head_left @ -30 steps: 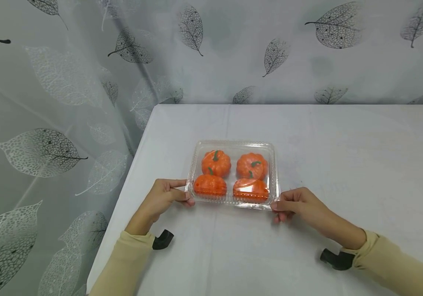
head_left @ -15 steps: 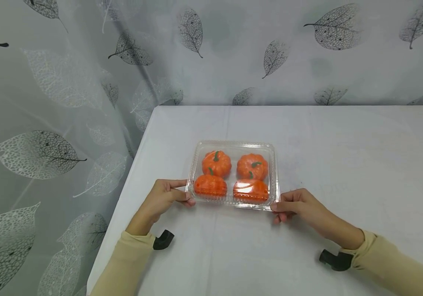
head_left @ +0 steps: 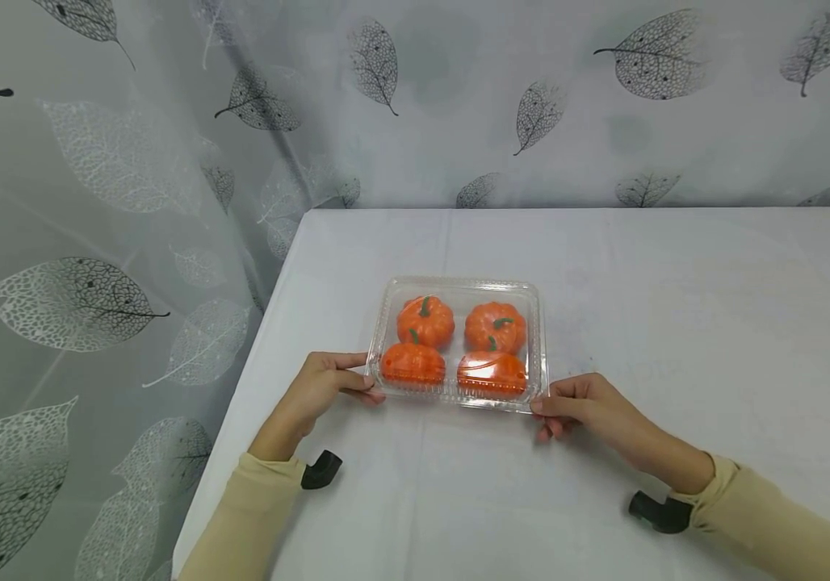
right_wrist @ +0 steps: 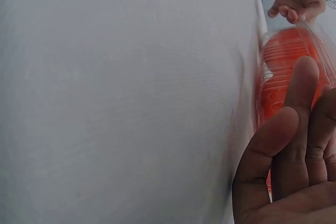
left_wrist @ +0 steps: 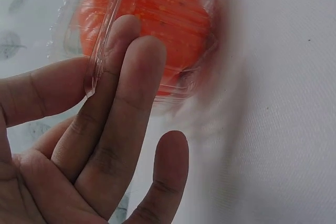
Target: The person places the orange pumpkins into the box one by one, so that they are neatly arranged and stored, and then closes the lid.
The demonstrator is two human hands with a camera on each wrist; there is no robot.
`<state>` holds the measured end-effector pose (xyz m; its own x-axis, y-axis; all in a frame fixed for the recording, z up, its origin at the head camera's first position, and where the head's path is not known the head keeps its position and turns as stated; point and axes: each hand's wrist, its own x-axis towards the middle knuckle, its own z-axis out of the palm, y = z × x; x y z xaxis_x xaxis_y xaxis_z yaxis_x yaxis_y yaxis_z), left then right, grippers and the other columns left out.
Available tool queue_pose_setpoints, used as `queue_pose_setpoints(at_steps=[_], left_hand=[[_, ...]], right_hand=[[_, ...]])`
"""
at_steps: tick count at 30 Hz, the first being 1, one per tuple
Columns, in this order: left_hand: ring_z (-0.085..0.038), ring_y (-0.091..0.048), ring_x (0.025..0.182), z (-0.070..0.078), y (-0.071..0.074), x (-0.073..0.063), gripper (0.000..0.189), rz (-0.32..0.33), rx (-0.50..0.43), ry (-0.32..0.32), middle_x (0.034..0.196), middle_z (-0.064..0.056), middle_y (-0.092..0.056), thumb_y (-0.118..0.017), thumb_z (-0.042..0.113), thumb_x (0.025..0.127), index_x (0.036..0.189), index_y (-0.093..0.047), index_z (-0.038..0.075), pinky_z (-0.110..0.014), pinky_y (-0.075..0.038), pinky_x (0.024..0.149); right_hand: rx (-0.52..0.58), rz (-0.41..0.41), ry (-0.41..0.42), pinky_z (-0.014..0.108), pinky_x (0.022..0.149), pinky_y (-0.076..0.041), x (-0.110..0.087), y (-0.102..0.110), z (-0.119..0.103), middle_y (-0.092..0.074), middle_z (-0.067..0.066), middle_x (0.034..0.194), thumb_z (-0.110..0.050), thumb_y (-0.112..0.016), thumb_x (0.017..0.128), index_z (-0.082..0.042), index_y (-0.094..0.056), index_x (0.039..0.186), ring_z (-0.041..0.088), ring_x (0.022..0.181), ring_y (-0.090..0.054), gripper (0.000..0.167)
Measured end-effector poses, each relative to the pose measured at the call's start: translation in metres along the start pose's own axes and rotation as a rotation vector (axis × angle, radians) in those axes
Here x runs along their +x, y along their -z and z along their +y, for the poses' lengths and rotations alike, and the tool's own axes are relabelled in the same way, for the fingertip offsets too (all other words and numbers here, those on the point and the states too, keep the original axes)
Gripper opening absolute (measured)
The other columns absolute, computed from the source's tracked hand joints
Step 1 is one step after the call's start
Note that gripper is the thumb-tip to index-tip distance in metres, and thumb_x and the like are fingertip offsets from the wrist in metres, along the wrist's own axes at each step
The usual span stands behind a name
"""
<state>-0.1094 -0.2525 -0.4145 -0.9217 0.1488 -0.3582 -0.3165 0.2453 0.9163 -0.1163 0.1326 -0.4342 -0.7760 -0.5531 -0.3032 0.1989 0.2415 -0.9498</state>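
Note:
A clear plastic clamshell box (head_left: 456, 331) with its lid down lies on the white table. Inside are several small orange pumpkins with green stems, such as the back left pumpkin (head_left: 425, 323) and the front right pumpkin (head_left: 492, 374). My left hand (head_left: 316, 391) pinches the box's front left corner by the rim. In the left wrist view, the thumb is above the rim and fingertips (left_wrist: 142, 59) are under it. At the front right corner, my right hand (head_left: 585, 403) pinches the rim the same way; its fingers (right_wrist: 302, 85) show beside the box wall.
A white cloth covers the table (head_left: 713, 323), whose left edge runs just beyond my left forearm. Behind and to the left hangs a grey curtain (head_left: 444, 97) with a leaf print. Black wrist mounts (head_left: 662, 512) stick out from both sleeves.
Both hands keep hold of the box corners and the box stays in place. Only the head view has shifted very slightly.

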Motion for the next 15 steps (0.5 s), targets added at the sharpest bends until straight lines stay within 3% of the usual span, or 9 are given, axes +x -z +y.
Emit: queue_pose_setpoints(at_steps=[9, 15], left_hand=[[-0.03, -0.074, 0.094, -0.001, 0.006, 0.001, 0.046, -0.093, 0.031, -0.026, 0.091, -0.017, -0.075, -0.062, 0.007, 0.093, 0.136, -0.058, -0.008, -0.052, -0.035, 0.111], [-0.029, -0.072, 0.098, 0.008, 0.021, 0.001, 0.058, -0.218, 0.197, -0.002, 0.099, -0.015, -0.075, -0.058, 0.022, 0.102, 0.151, -0.041, -0.003, -0.048, -0.047, 0.1]], right_hand=[[-0.044, 0.005, 0.007, 0.029, 0.068, -0.054, 0.001, 0.004, 0.0, -0.064, 0.012, 0.067, -0.02, -0.069, 0.097, 0.008, -0.066, 0.085, 0.022, 0.073, -0.067, 0.031], [-0.094, 0.044, 0.008, 0.033, 0.072, -0.058, -0.001, 0.017, -0.002, -0.067, 0.013, 0.073, -0.022, -0.063, 0.1, 0.008, -0.071, 0.092, 0.023, 0.073, -0.066, 0.032]])
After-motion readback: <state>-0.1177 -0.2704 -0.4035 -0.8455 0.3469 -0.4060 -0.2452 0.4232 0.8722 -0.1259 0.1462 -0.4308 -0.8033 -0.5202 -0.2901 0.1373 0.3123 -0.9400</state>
